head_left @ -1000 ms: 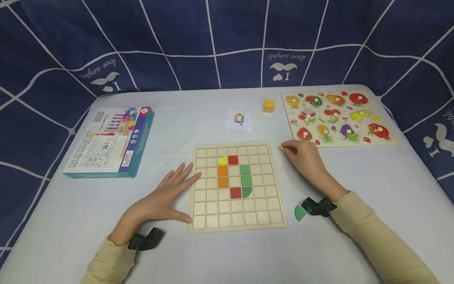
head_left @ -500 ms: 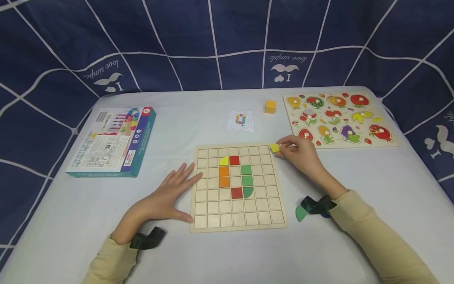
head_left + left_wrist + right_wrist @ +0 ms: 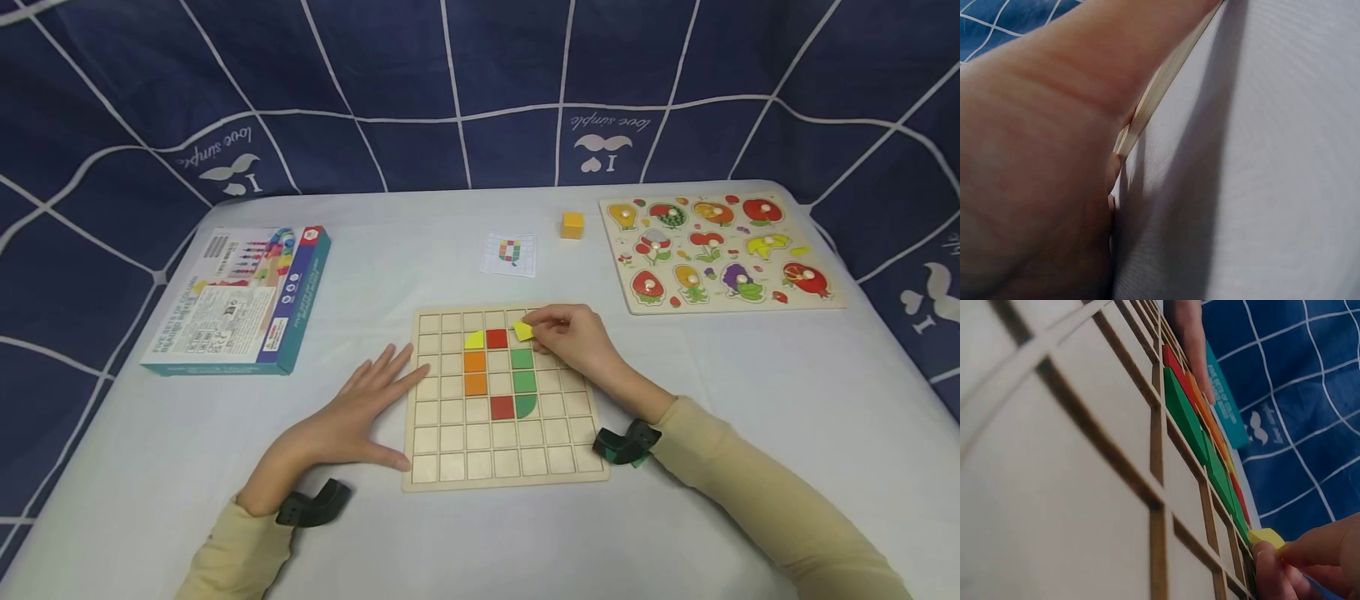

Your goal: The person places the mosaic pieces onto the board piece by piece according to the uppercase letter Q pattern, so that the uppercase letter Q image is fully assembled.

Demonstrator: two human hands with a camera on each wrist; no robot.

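Note:
A wooden grid board [image 3: 442, 440] lies on the white table, with red, orange, green and yellow tiles set in some of its squares. My right hand [image 3: 573, 340] pinches a yellow tile [image 3: 522, 332] between thumb and fingertips, over the upper part of the board, right of a red tile [image 3: 497, 338] and above a column of green tiles [image 3: 522, 382]. In the right wrist view the yellow tile [image 3: 1266, 537] shows at the fingertips, close to the grid. My left hand [image 3: 341, 421] is spread, its thumb and fingers touching the board's left edge.
Behind the board lies a small pattern card [image 3: 491, 254], with a yellow cube [image 3: 572, 225] to its right. A fruit puzzle board [image 3: 630, 258] is at the back right. A flat box [image 3: 232, 304] lies at the left. A green piece [image 3: 639, 461] is mostly hidden under my right wrist.
My right hand has moved left with the yellow tile, from beside the board's upper right corner to over its upper squares. The left hand stays at the left edge.

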